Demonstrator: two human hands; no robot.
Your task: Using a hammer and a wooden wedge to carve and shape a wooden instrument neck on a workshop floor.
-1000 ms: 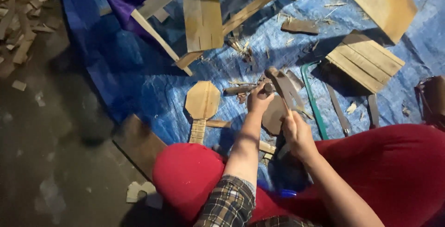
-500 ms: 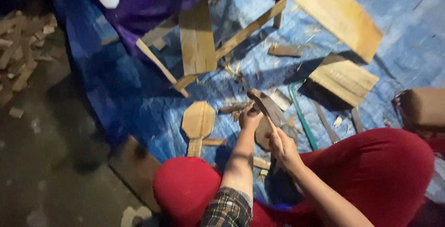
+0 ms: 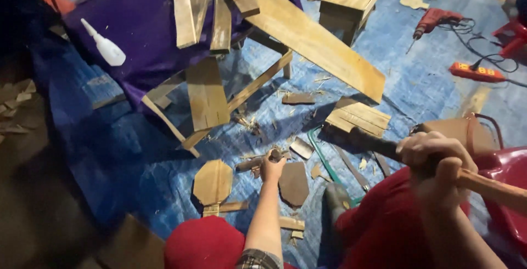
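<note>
My left hand [image 3: 273, 168] reaches down to the blue tarp and grips a short round wooden stick [image 3: 258, 161] lying there. Beside it lies a flat shield-shaped wooden piece [image 3: 293, 183]. My right hand [image 3: 436, 162] is raised at the right, closed around the wooden handle of a tool [image 3: 488, 186] whose dark head end [image 3: 359, 139] points left. A second octagonal wooden piece [image 3: 213, 182] rests to the left. My red-clothed knees fill the bottom edge.
Long planks [image 3: 315, 41] lean on a purple-covered table [image 3: 137, 33] with a white squeeze bottle [image 3: 105, 46]. A slatted panel [image 3: 358, 116], a wooden box [image 3: 348, 3], a red drill [image 3: 433, 19] and a power strip [image 3: 476, 72] lie on the tarp.
My right hand has lifted away from the workpiece, up and to the right, carrying the tool. The left hand stays on the stick. The view has tilted up and widened.
</note>
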